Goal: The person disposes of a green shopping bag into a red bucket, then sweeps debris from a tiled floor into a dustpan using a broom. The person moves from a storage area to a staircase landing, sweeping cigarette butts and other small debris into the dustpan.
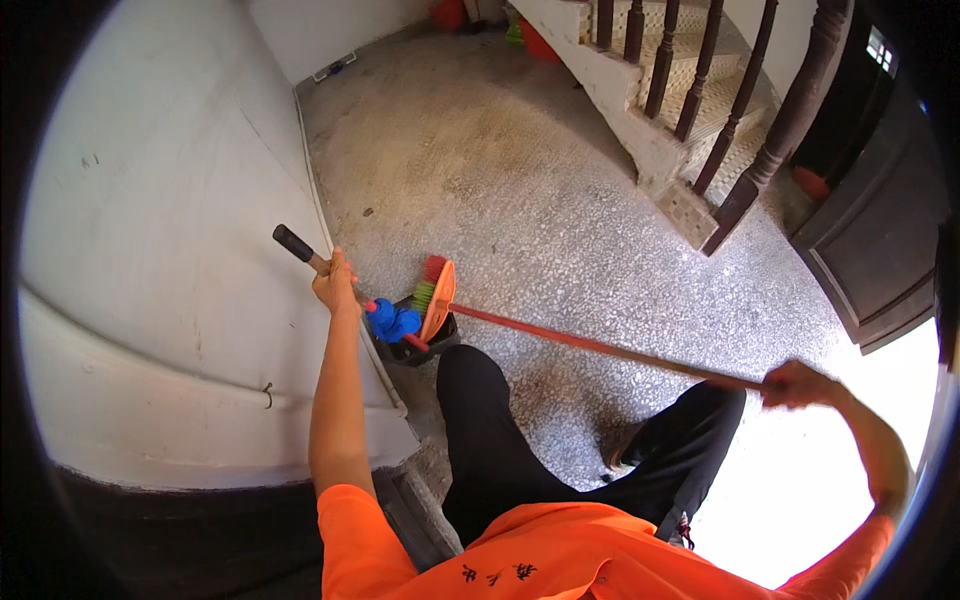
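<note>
My left hand (337, 284) is closed round a long upright handle with a black grip (291, 242) at its top, beside the white wall. This handle leads down to a dark dustpan (436, 352), with a bundled blue plastic or cloth piece (393, 321) around its lower part. Out to the right, my right hand (797, 385) grips the end of a broom's reddish stick (600, 345). The broom's orange head (439, 302), with green and red bristles (424, 293), rests in or against the dustpan; the exact contact is hidden.
A staircase (665, 150) with dark wooden balusters stands ahead right. Past it, a dark door (880, 220) is by a bright opening. The white wall (180, 220) with a pipe runs along my left. Red and green items lie at the back of the speckled floor (560, 220).
</note>
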### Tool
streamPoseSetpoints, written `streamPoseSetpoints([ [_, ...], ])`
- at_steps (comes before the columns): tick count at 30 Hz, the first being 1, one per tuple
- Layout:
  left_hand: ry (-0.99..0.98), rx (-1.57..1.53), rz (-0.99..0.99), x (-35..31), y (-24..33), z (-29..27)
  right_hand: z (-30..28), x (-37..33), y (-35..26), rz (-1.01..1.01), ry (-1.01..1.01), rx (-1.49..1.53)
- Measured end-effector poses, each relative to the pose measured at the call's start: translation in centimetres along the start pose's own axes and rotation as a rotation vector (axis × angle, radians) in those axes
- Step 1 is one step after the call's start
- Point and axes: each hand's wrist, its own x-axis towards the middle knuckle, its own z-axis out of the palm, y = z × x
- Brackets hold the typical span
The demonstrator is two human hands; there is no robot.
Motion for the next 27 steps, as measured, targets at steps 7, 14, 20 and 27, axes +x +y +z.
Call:
streamPoseSetpoints([
  [7,-0.056,-0.056,0.02,0.1,0.5,0.3,8.4,0.2,-1.9,-0.07,-0.157,0.289],
  [14,-0.155,-0.043,0.091,-0.9,0.5,1.5,7.8,12.9,-12.2,-0.184,-0.053,0.514],
  [20,-0.094,-0.048,0.161,-1.0,0.2,1.8,11.7,23.6,-17.9,-0.189,-0.056,0.646],
  [27,-0.033,0.052,0.202,-0.2,-1.9,2.6,18.7,15.8,-13.6,-0.04,-0.308,1.151],
])
